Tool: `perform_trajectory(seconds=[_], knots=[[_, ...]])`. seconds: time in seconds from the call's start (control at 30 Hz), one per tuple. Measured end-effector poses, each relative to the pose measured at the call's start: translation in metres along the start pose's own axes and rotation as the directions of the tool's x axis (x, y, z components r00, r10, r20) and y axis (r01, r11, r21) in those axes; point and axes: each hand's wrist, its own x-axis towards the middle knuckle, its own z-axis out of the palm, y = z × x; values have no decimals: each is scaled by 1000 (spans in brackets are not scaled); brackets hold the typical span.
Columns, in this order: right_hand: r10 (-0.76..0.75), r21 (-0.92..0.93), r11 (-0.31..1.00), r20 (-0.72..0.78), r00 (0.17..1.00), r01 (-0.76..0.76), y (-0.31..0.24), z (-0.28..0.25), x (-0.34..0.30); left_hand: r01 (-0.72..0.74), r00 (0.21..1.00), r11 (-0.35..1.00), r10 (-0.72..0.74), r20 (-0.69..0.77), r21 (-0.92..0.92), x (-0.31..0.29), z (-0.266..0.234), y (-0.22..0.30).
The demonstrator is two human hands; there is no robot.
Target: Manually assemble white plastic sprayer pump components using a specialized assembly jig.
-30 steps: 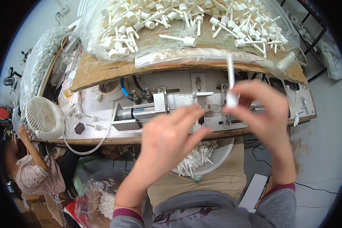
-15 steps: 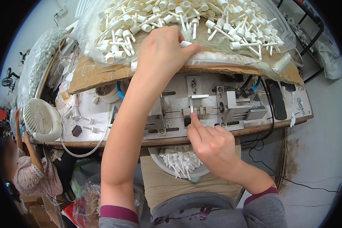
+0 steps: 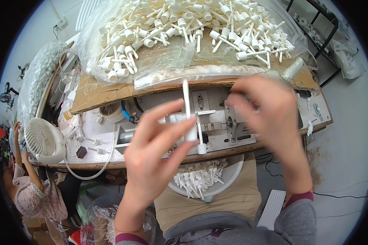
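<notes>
Pinched between the fingers of my left hand [image 3: 153,153] is a white cap with a long stem [image 3: 187,102], held upright with the stem pointing up. Just right of it, a second white stemmed cap [image 3: 202,148] stands stem up at the front of the metal clamping fixture [image 3: 217,125]; whether it rests or drops there I cannot tell. My right hand [image 3: 270,108] is over the fixture's right block, its fingers smeared by motion. Below, on my lap, a white basket [image 3: 235,176] holds a heap of similar stemmed caps.
A big heap of white stemmed caps [image 3: 192,30] lies on plastic over a raised cardboard sheet [image 3: 98,93] behind the fixture. A white fan [image 3: 43,130] and looping tube stand at left. A shelf [image 3: 329,45] is far right. Another person [image 3: 37,183] sits at left.
My left hand has come back from the heap with a stemmed cap. My right hand has lifted off the fixture and moved up and right. A stemmed cap now shows at the fixture's front.
</notes>
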Motion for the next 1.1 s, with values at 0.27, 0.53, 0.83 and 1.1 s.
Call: perform_trajectory(seconds=[0.27,0.53,0.83,1.1], knots=[[383,-414,879,315,868,-237,108,4,87,-46,987,969,6,161,243,-47,32,3],[192,-107,981,404,895,-162,82,32,95,-85,971,908,-18,240,410,-56,53,-5],[-113,-23,993,112,987,116,52,28,92,-34,957,922,-82,279,385,-43,49,-11],[-435,217,867,-111,893,449,-26,21,-27,316,933,707,-353,70,-632,-29,36,4]])
